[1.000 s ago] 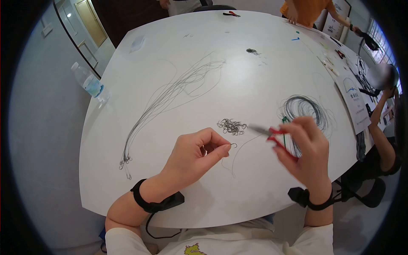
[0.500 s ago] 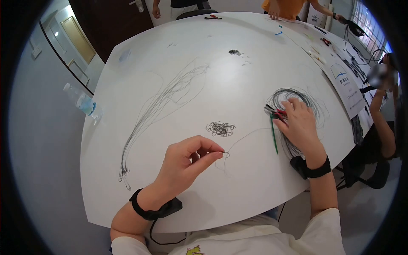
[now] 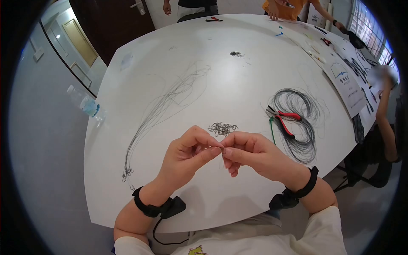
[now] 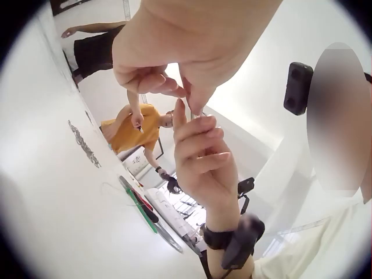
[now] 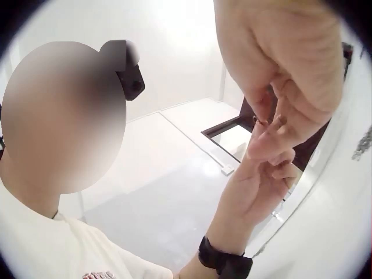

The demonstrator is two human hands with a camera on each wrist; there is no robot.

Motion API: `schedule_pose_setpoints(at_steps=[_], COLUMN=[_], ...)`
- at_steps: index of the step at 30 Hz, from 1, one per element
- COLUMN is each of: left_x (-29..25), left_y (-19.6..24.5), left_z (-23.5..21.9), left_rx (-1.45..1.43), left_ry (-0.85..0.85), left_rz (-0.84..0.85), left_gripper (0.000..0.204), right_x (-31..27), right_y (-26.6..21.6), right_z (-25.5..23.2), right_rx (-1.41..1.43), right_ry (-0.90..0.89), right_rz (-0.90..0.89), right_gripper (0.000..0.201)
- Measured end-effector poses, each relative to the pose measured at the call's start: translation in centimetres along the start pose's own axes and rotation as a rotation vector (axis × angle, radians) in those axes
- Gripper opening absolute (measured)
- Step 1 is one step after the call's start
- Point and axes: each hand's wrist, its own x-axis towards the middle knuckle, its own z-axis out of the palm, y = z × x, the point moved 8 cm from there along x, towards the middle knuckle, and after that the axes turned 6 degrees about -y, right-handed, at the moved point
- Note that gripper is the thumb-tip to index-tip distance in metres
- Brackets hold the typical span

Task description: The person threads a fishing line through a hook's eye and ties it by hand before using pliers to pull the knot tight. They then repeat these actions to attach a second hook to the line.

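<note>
In front of the body both hands meet fingertip to fingertip above the white table (image 3: 204, 204). My left hand (image 3: 185, 155) pinches a small fishhook between thumb and forefinger. Against it my right hand (image 3: 255, 151) brings its thumb and forefinger, pinching at the same hook, with its other fingers curled under. A dark bit of the hook (image 5: 260, 121) peeks out between the fingertips in the right wrist view; the rest is hidden. Just beyond the hands lies a pile of dark fishhooks (image 3: 223, 128). Red-handled pliers (image 3: 290, 115) rest on a coil of fishing line (image 3: 312, 140) to the right.
A bundle of fishing lines (image 3: 146, 121) with hooks at its near end stretches along the left. A green tie (image 3: 273, 129) lies by the coil. A plastic bottle (image 3: 87, 104) stands at the left edge, a printed sheet (image 3: 346, 91) at the right. Other people are around the table.
My right hand has set the pliers down on the coil of line and moved left to meet the left hand at the hook. The left hand keeps its pinch.
</note>
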Motion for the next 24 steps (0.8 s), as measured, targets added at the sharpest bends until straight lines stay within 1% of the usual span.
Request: schedule_pose_setpoints(at_steps=[1, 5, 7, 8, 10, 11, 13, 14, 16, 17, 19, 24], left_x=[0.0, 0.0, 0.0, 0.0, -0.1, -0.1, -0.2, -0.3, -0.3, -0.3, -0.1, -0.2], left_y=[-0.2, -0.4, -0.6, -0.3, -0.4, -0.3, -0.4, -0.5, 0.6, 1.0, 3.1, 3.5], left_z=[0.4, 0.2, 0.0, 0.1, -0.2, -0.2, -0.6, -0.6, -0.9, -0.7, 0.4, 0.6], left_rx=[-0.135, -0.104, -0.084, -0.084, -0.023, -0.023, 0.01, 0.01, 0.273, 0.273, 0.555, 0.621], left_ry=[-0.03, -0.054, -0.035, -0.035, 0.028, 0.027, 0.059, 0.059, 0.096, 0.095, 0.052, 0.05], left_rz=[-0.023, -0.028, -0.058, -0.058, -0.144, -0.145, -0.163, -0.164, -0.024, -0.025, 0.05, 0.047], left_gripper=[0.006, 0.003, 0.004, 0.004, 0.007, 0.007, 0.01, 0.01, 0.009, 0.009, 0.008, 0.008], right_x=[0.0, -0.1, -0.5, -0.5, -1.1, -1.2, -1.6, -1.6, -2.0, -1.9, -2.7, -2.9], right_y=[-0.1, -0.1, -0.4, -0.2, -1.6, -1.6, -2.5, -2.6, -3.7, -3.6, -4.7, -4.7], right_z=[-0.2, -0.4, -1.0, -0.9, -1.0, -1.0, -0.7, -0.6, 0.3, 0.2, 1.8, 2.0], right_rx=[-0.034, -0.074, -0.174, -0.174, -0.459, -0.458, -0.665, -0.665, -0.944, -0.943, -1.292, -1.291], right_ry=[0.013, 0.053, 0.15, 0.151, 0.259, 0.26, 0.319, 0.319, 0.373, 0.375, 0.415, 0.433], right_rz=[-0.054, -0.074, -0.112, -0.112, -0.26, -0.26, -0.323, -0.323, -0.428, -0.427, -0.695, -0.709], right_gripper=[0.019, 0.02, 0.016, 0.016, 0.01, 0.01, 0.004, 0.004, 0.009, 0.009, 0.014, 0.016])
